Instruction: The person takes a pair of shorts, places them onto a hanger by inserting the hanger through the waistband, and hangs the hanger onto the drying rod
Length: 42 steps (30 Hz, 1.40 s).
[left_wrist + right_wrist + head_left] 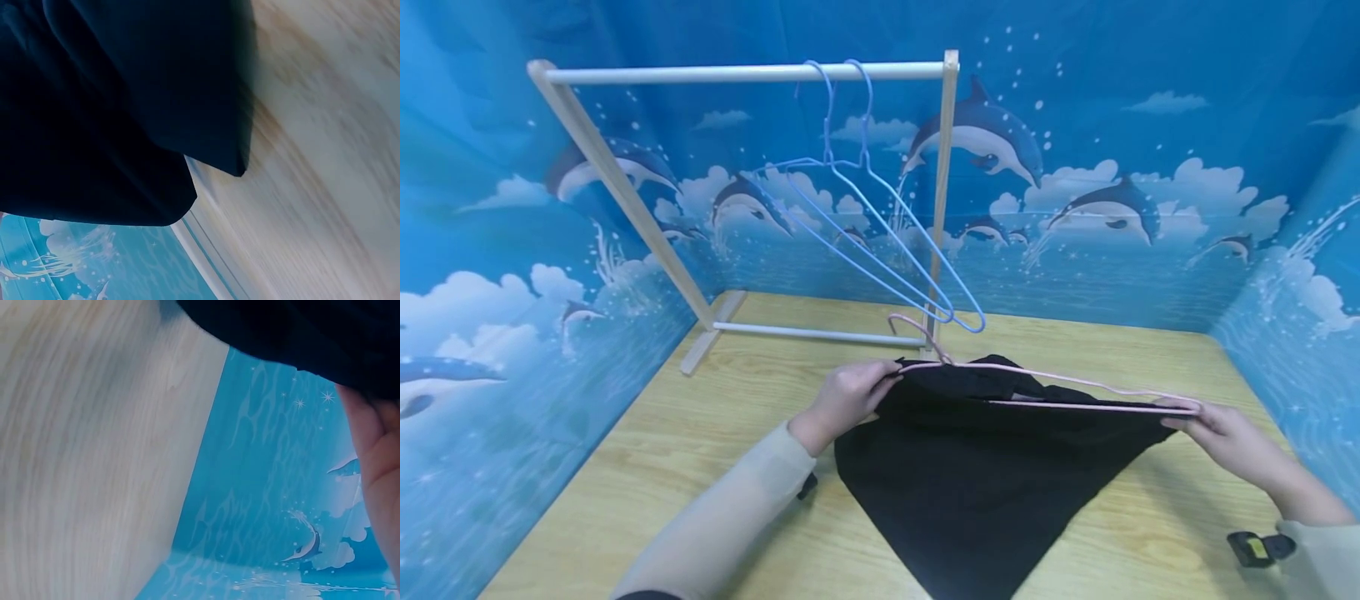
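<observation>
A black garment point(985, 479) spreads between both hands above the table, its lower part tapering toward the front edge of the head view. A pink hanger point(1090, 407) lies along its top edge, hook standing up at the left end of the visible bar. My left hand point(853, 393) pinches the garment's upper left corner, where the hanger's left shoulder meets the cloth. At the other side, my right hand point(1228, 442) grips the hanger's right end together with the cloth. Dark folds of the garment point(112, 112) fill much of the left wrist view and hide the left hand.
Behind stands a rack with a white top rail point(700, 75) and wooden posts. Two blue hangers point(887, 200) hang from that rail near its right post. Dolphin-printed sheets point(1112, 100) wall in the wood-grain table point(647, 467). A black wrist device point(1261, 548) shows by the right sleeve.
</observation>
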### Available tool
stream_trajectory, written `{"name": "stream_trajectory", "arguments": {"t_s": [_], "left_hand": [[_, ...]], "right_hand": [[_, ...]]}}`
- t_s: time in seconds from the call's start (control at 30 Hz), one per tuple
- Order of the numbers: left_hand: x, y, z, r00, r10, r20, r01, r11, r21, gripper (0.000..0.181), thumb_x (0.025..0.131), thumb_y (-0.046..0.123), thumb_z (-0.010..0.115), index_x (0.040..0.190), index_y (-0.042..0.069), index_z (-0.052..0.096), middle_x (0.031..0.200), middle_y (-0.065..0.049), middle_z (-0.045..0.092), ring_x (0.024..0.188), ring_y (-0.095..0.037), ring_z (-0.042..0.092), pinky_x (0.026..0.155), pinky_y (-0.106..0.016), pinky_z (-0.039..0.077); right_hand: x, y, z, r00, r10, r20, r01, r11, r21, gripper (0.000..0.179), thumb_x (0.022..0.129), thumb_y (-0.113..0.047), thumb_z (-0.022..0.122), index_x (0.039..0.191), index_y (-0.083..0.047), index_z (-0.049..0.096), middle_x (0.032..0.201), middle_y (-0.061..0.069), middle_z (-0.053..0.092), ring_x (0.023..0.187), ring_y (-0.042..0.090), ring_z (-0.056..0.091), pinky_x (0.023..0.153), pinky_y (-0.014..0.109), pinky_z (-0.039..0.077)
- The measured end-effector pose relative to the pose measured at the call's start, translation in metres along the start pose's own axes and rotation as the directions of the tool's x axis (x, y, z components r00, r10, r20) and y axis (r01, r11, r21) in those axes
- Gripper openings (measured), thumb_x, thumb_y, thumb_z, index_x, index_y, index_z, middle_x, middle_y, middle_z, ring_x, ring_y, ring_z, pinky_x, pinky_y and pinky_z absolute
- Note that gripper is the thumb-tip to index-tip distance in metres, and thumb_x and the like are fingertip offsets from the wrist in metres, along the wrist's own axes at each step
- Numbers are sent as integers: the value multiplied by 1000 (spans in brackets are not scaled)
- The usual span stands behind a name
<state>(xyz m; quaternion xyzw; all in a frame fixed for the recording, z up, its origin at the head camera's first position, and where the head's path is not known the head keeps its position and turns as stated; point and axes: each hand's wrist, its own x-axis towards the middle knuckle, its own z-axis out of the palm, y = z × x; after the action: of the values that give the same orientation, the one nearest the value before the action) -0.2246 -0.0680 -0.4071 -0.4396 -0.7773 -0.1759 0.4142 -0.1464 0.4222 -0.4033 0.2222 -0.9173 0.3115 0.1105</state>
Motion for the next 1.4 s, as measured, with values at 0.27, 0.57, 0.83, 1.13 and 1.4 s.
{"name": "stream_trajectory", "arguments": {"t_s": [0.27,0.57,0.83,1.13,1.4], "left_hand": [[-1,-2,-1,1000,12,26,-12,999,30,20,78,8,78,95,6,66,84,-3,74,72,-13,71,64,-26,58],[-1,-4,0,997,63,41,-65,996,54,15,83,9,74,94,6,65,80,-2,72,67,-10,69,59,-24,57],[1,-2,-1,991,72,109,-79,995,63,14,85,10,72,95,7,63,76,-1,70,60,-9,66,54,-21,54],[4,0,-2,989,77,124,-85,994,63,17,82,9,75,93,7,61,68,1,64,53,-7,60,49,-20,50],[6,-1,-3,982,61,179,-73,995,61,15,84,8,74,91,7,61,69,0,65,54,-8,61,51,-22,52]], "right_hand": [[0,0,-6,1000,-3,24,2,999,45,74,93,11,49,112,-61,44,100,-41,52,94,-28,42,67,-3,34],[3,-2,-11,1000,-2,-9,2,1000,8,78,95,10,46,114,-65,38,98,-43,51,73,-23,42,48,17,27],[8,0,-16,1000,-17,9,17,1000,9,65,92,13,49,111,-49,53,98,-40,52,89,-26,47,59,4,37],[14,-8,-22,999,20,27,-16,986,-168,29,92,10,54,107,-11,68,91,-36,58,84,-23,48,59,7,43],[22,-13,-27,998,-17,62,30,976,-215,22,90,14,53,109,10,64,95,-25,66,85,-22,50,61,6,46]]}}
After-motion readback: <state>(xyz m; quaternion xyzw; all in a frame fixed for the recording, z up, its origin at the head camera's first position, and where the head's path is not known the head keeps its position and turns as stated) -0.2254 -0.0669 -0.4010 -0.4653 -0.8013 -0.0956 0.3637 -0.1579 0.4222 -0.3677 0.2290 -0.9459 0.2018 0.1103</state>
